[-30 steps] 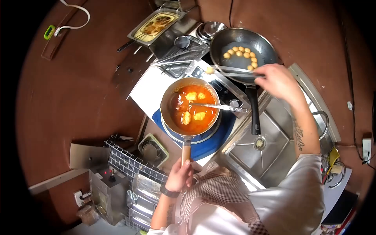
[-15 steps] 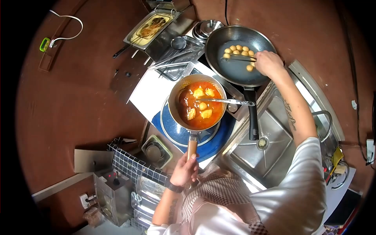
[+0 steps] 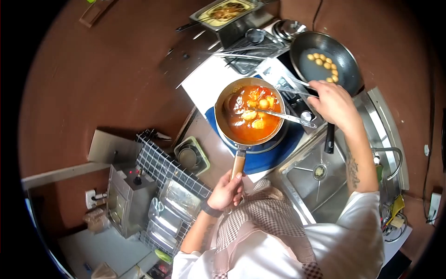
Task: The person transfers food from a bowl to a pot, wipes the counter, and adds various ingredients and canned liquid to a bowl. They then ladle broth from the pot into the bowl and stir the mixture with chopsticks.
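My left hand (image 3: 225, 191) is closed round the wooden handle (image 3: 238, 166) of a saucepan (image 3: 220, 116). Red-orange sauce with yellow pieces and a round ball fills the pan, and a metal spoon (image 3: 290, 119) leans across its right rim. My right hand (image 3: 335, 103) grips metal tongs (image 3: 297, 89) that point left, between the saucepan and a black frying pan (image 3: 350, 58). Whether the tong tips hold anything is too blurred to tell. Several round tan balls (image 3: 319, 61) lie in a curved row in the frying pan.
A sink (image 3: 309, 186) with a tap (image 3: 395, 156) is at the right. Behind the saucepan are a metal tray (image 3: 248, 60), a ladle (image 3: 255, 35) and a rectangular food container (image 3: 225, 11). A wire rack (image 3: 158, 160) stands at the lower left.
My right hand with the tongs has moved out of the frying pan towards the saucepan. The view has shifted, and the saucepan's contents have changed position. My left hand still holds the handle.
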Demonstrator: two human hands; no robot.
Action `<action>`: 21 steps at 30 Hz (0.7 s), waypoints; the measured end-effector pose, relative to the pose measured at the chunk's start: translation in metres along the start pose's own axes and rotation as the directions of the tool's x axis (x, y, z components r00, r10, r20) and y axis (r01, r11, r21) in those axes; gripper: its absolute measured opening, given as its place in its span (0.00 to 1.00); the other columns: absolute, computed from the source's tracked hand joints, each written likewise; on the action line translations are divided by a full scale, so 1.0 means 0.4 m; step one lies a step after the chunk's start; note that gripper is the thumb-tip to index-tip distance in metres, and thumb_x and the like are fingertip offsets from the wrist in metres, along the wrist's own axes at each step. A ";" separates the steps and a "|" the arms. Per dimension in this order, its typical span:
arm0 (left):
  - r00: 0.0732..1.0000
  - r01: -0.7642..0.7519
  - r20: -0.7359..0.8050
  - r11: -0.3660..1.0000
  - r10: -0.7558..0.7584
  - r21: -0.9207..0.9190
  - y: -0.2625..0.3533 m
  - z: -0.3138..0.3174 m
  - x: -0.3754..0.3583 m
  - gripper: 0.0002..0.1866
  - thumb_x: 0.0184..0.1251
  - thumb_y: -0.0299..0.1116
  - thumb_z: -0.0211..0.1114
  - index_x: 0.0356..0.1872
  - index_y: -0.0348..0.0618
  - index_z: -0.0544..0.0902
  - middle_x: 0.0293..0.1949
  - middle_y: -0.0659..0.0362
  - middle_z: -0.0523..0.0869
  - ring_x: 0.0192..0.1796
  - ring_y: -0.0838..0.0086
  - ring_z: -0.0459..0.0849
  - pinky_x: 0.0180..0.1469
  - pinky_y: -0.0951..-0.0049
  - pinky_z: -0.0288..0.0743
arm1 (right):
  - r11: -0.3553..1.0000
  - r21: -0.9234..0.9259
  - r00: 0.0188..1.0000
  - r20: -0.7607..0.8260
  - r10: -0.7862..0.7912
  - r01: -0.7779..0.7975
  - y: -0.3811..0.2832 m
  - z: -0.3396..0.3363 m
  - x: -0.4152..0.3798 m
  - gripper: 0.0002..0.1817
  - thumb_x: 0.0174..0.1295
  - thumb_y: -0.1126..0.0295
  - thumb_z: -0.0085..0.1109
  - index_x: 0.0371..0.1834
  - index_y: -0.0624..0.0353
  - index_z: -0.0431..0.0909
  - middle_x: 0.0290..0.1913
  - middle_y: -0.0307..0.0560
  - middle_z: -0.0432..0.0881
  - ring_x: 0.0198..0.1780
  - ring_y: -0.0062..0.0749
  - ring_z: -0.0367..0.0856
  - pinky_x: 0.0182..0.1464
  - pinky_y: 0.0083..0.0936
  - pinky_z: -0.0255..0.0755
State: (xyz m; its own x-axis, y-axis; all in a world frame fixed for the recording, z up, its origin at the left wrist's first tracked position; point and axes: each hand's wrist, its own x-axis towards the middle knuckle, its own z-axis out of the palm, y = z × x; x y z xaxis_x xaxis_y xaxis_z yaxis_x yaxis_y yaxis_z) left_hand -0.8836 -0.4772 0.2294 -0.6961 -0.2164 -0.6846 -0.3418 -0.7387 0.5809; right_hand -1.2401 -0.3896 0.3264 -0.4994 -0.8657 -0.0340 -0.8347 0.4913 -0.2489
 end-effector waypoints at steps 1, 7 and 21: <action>0.999 0.006 -0.032 1.000 -0.006 -0.014 -0.012 -0.014 -0.028 0.14 0.80 0.44 0.53 0.52 0.44 0.71 0.25 0.64 0.69 0.16 0.83 0.63 0.15 0.81 0.63 | 1.000 0.007 0.994 -0.107 0.016 -0.016 -0.028 0.025 -0.006 0.15 0.62 0.68 0.62 0.50 0.63 0.78 0.44 0.58 0.84 0.48 0.54 0.83 0.52 0.44 0.76; 0.990 -0.055 -0.131 0.994 0.042 -0.096 -0.133 -0.151 -0.208 0.14 0.80 0.43 0.52 0.53 0.43 0.70 0.24 0.63 0.68 0.16 0.81 0.63 0.16 0.80 0.62 | 0.938 0.251 0.970 0.027 0.241 -0.240 -0.159 0.348 0.044 0.22 0.63 0.59 0.62 0.54 0.63 0.72 0.47 0.64 0.84 0.50 0.58 0.83 0.53 0.47 0.77; 0.901 -0.174 -0.427 0.966 0.078 -0.192 -0.368 -0.405 -0.564 0.13 0.79 0.43 0.54 0.51 0.46 0.72 0.24 0.65 0.69 0.16 0.82 0.64 0.15 0.79 0.61 | 0.981 0.184 0.998 -0.024 0.058 -0.053 -0.243 0.244 0.057 0.29 0.47 0.60 0.69 0.52 0.64 0.76 0.38 0.56 0.85 0.42 0.44 0.85 0.47 0.36 0.77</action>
State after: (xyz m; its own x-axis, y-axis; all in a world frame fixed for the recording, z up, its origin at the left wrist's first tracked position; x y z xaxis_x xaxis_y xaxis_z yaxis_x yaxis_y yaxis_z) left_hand -0.5740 -0.4230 0.2271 -0.3842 -0.5248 -0.7596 -0.0874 -0.7984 0.5958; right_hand -1.1478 -0.4665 0.2554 -0.5526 -0.8330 -0.0255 -0.7500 0.5104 -0.4206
